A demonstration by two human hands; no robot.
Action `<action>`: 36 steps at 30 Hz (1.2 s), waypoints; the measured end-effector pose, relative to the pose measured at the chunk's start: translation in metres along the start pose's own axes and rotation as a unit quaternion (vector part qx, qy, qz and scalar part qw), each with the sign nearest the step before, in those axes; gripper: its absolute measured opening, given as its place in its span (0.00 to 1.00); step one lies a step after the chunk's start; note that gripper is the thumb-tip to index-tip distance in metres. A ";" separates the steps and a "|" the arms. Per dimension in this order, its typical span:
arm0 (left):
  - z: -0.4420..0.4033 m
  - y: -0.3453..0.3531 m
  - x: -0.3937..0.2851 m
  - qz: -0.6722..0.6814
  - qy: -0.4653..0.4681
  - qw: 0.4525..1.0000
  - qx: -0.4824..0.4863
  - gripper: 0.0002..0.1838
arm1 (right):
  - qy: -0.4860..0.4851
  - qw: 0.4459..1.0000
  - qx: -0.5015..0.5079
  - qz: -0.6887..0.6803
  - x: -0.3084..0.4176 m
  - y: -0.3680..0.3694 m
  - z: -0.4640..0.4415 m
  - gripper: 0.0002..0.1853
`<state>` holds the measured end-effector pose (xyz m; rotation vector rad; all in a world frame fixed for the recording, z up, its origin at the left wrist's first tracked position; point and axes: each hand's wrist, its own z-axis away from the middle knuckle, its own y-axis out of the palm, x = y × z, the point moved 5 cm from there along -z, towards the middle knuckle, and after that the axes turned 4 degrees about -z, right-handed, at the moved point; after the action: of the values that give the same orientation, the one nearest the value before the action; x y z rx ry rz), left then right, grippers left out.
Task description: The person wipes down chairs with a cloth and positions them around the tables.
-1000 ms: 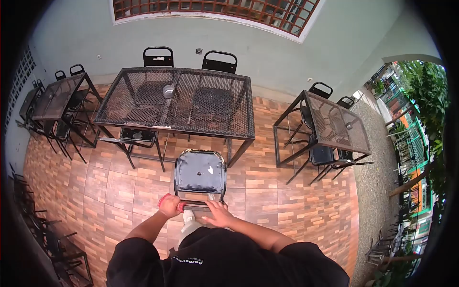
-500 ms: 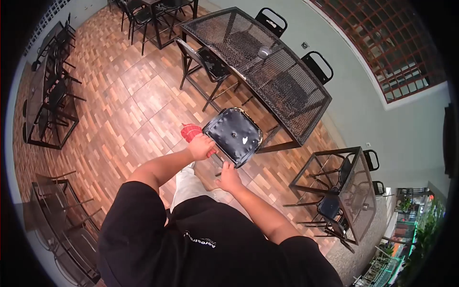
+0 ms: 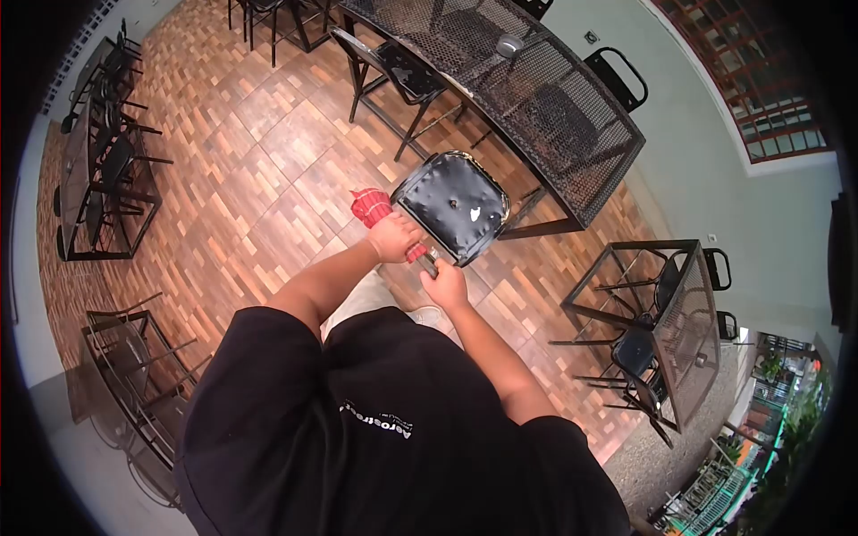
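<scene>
A black padded chair [image 3: 451, 210] with a worn, torn seat stands just ahead of me, close to the mesh table. My left hand [image 3: 393, 238] is closed around a red checked cloth [image 3: 369, 206] at the near side of the chair. Part of the cloth bulges out beyond the fingers, and a bit shows below them. My right hand [image 3: 446, 286] is wrapped round a metal bar of the chair's near frame, right of the left hand. Most of the chair's backrest and legs are hidden.
A long black mesh table [image 3: 572, 134] with an ashtray [image 3: 508, 46] extends beyond the chair. Another chair [image 3: 407, 71] stands at its near side. A smaller mesh table [image 3: 688, 330] with chairs is at right; more tables and chairs line the left.
The view has tilted, so the chair, tables and hands sit higher in the picture. Both hands stay at the chair's near side, and more of the red cloth shows.
</scene>
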<state>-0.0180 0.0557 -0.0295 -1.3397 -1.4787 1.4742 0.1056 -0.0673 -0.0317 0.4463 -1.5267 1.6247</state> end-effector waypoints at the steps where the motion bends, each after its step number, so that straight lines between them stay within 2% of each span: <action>1: 0.003 0.002 0.009 0.006 -0.008 1.000 -0.004 0.15 | 0.017 1.000 -0.004 -0.003 -0.001 -0.001 0.002 0.18; 4: 0.009 0.005 0.042 0.023 -0.020 0.999 -0.010 0.14 | 0.044 0.998 0.032 -0.020 -0.005 -0.003 -0.005 0.19; 7: 0.020 -0.006 0.083 0.123 -0.072 0.983 -0.118 0.13 | 0.052 0.996 0.066 0.001 -0.008 0.001 -0.010 0.19; 9: 0.020 0.000 0.094 0.154 -0.059 0.980 -0.109 0.13 | 0.065 0.994 0.083 0.010 0.003 -0.002 -0.013 0.19; 12: 0.023 0.012 0.108 0.204 -0.049 0.973 -0.100 0.14 | 0.094 0.982 0.164 -0.030 0.031 -0.008 -0.025 0.20; 13: 0.024 0.017 0.116 0.226 -0.049 0.967 -0.106 0.14 | 0.101 0.980 0.167 -0.030 0.033 0.000 -0.030 0.20; 16: 0.025 0.030 0.137 0.272 -0.049 0.954 -0.116 0.14 | 0.205 0.964 0.143 0.092 0.027 0.018 -0.042 0.20; 19: 0.030 0.037 0.149 0.310 -0.124 0.932 -0.142 0.16 | 0.230 0.956 0.145 0.106 0.026 0.019 -0.041 0.21; 23: 0.032 0.048 0.157 0.380 -0.185 0.900 -0.109 0.18 | 0.243 0.949 0.146 0.139 0.024 0.018 -0.042 0.22; 27: 0.035 0.055 0.162 0.413 -0.183 0.891 -0.038 0.20 | 0.254 0.944 0.152 0.148 0.019 0.022 -0.039 0.22; 32: 0.027 0.033 0.154 0.415 -0.076 0.905 -0.049 0.21 | 0.229 0.952 0.133 0.156 0.021 0.019 -0.037 0.22; 35: 0.014 -0.010 0.129 0.340 0.033 0.940 0.020 0.18 | 0.226 0.954 0.127 0.151 0.022 0.018 -0.035 0.21; 36: 0.012 -0.012 0.121 0.339 0.043 0.940 0.023 0.18 | 0.223 0.955 0.127 0.149 0.022 0.017 -0.035 0.21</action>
<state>-0.0645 0.1677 -0.0447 -1.9751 -0.9473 1.8074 0.0892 -0.0255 -0.0329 -0.0303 -1.0830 2.0041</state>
